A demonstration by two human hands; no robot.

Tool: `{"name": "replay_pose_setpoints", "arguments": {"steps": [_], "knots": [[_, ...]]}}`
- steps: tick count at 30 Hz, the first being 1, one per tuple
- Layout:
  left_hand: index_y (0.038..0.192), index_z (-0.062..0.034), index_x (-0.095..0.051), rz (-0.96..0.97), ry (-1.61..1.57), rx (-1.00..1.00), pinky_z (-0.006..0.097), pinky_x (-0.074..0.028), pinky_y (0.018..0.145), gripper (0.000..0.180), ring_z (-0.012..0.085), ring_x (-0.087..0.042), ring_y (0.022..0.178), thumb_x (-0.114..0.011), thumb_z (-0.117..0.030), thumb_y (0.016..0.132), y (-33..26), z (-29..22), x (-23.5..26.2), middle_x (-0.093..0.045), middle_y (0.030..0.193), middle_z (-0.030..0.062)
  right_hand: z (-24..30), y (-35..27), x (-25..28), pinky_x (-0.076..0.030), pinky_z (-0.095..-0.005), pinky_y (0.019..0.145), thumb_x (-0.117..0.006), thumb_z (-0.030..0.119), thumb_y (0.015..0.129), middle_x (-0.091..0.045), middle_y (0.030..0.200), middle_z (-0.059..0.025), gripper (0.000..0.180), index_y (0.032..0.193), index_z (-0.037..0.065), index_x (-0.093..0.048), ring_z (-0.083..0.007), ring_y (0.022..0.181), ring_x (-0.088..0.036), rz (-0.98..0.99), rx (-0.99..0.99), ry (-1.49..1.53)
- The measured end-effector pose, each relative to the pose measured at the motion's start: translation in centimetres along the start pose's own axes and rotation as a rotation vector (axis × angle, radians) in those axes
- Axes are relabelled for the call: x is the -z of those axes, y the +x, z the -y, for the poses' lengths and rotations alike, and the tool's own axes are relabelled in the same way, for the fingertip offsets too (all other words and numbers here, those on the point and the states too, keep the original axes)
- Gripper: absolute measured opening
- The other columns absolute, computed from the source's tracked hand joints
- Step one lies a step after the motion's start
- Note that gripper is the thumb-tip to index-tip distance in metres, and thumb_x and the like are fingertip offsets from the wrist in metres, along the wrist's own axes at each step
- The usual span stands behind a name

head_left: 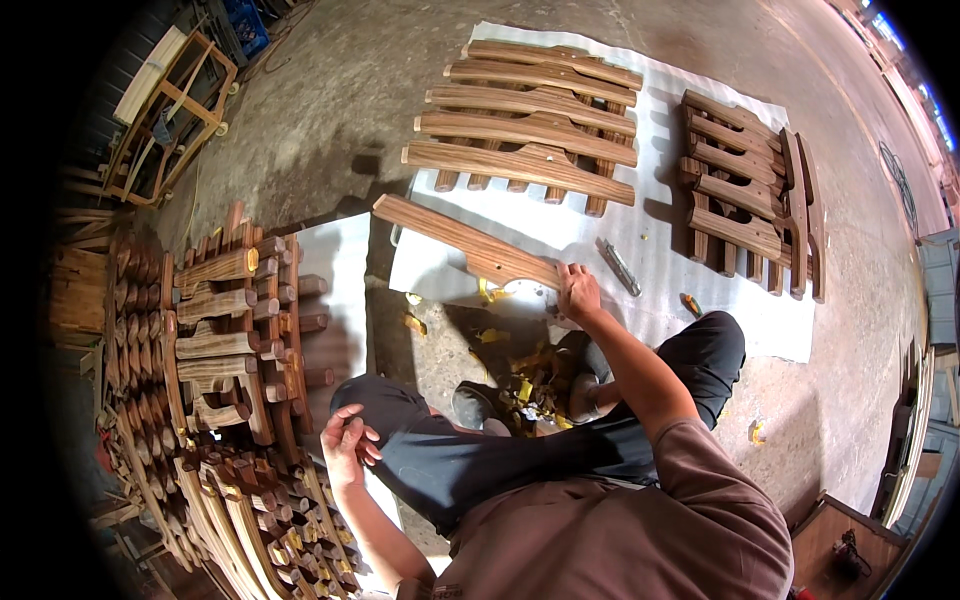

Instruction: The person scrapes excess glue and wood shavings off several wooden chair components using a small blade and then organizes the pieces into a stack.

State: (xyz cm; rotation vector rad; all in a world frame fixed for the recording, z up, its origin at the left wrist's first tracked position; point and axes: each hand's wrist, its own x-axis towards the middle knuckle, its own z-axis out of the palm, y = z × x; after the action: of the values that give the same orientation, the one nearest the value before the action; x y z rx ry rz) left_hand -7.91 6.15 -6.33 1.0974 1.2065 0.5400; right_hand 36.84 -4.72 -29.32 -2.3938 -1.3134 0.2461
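My right hand [578, 292] is closed around the near end of a brown wooden rail [455, 240]. This long piece has striped grain, a wider part and a small dark hole, and it slants away to the far left above the white sheet [660, 320]. Over my left knee, my left hand [347, 440] is raised with its fingers loosely bent and apart, holding nothing. A slim metal tool [618, 267], perhaps a utility knife, lies on the sheet just right of my right hand. Farther right is a small yellow-and-dark item [690, 304], too small to name.
Crosswise-stacked wooden rails [520, 125] stand ahead, with another stack [735, 185] to the right. Many shaped wooden pieces [215, 340] are piled at my left. Yellow scraps [525, 390] litter the floor between my feet. A wooden frame on wheels [175, 130] stands far left.
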Motion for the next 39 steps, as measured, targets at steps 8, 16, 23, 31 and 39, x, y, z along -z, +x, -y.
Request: {"name": "replay_pose_setpoints", "arguments": {"steps": [8, 16, 23, 31, 39], "knots": [[0.114, -0.0016, -0.06, -0.006, -0.004, 0.0, 0.019, -0.039, 0.034, 0.033, 0.0131, -0.06, 0.043, -0.067, -0.023, 0.091, -0.2, 0.1, 0.4, -0.068, 0.07, 0.0081, 0.6, -0.2, 0.2, -0.049, -0.0461, 0.085, -0.064, 0.009, 0.073, -0.063, 0.104, -0.019, 0.05, 0.122, 0.004, -0.055, -0.0386, 0.1, -0.058, 0.025, -0.011, 0.002], [0.114, -0.0019, -0.06, 0.001, 0.003, -0.003, 0.019, -0.039, 0.034, 0.032, 0.0127, -0.06, 0.043, -0.067, -0.023, 0.091, 0.2, -0.4, -1.1, -0.067, 0.07, 0.0076, -0.9, -0.2, 0.3, -0.05, -0.0457, 0.083, -0.052, 0.011, 0.078, -0.063, 0.103, -0.021, 0.04, 0.117, 0.002, -0.058, -0.0391, 0.095, -0.059, -0.048, 0.005, -0.003], [0.118, -0.0012, -0.059, -0.033, 0.005, 0.053, 0.023, -0.04, 0.035, 0.028, 0.0145, -0.059, 0.044, -0.059, -0.014, 0.093, 0.1, 0.0, -0.2, -0.066, 0.07, 0.0087, -3.7, 1.6, -4.0, -0.048, -0.049, 0.084, -0.05, 0.012, 0.082, -0.062, 0.105, -0.0233, 0.038, 0.117, 0.0, -0.058, -0.04, 0.095, -0.058, 0.01, -0.167, 0.169], [0.118, -0.0033, -0.059, 0.049, 0.005, 0.067, 0.021, -0.045, 0.039, 0.029, 0.0123, -0.064, 0.05, -0.063, -0.019, 0.094, -1.0, -1.2, 0.0, -0.069, 0.075, 0.0068, -2.1, -0.2, -2.5, -0.047, -0.0468, 0.088, -0.065, 0.009, 0.076, -0.063, 0.105, -0.0224, 0.046, 0.12, 0.001, -0.054, -0.0401, 0.097, -0.059, -0.04, 0.25, -0.002], [0.117, -0.0038, -0.06, 0.106, 0.022, 0.054, 0.021, -0.045, 0.039, 0.026, 0.0123, -0.064, 0.05, -0.062, -0.017, 0.095, 0.5, -2.8, -1.5, -0.07, 0.077, 0.0069, -8.0, 1.8, -7.5, -0.049, -0.0482, 0.085, -0.067, 0.006, 0.069, -0.064, 0.101, -0.0212, 0.048, 0.115, 0.001, -0.058, -0.0415, 0.097, -0.059, -0.21, 0.323, 0.11]]}}
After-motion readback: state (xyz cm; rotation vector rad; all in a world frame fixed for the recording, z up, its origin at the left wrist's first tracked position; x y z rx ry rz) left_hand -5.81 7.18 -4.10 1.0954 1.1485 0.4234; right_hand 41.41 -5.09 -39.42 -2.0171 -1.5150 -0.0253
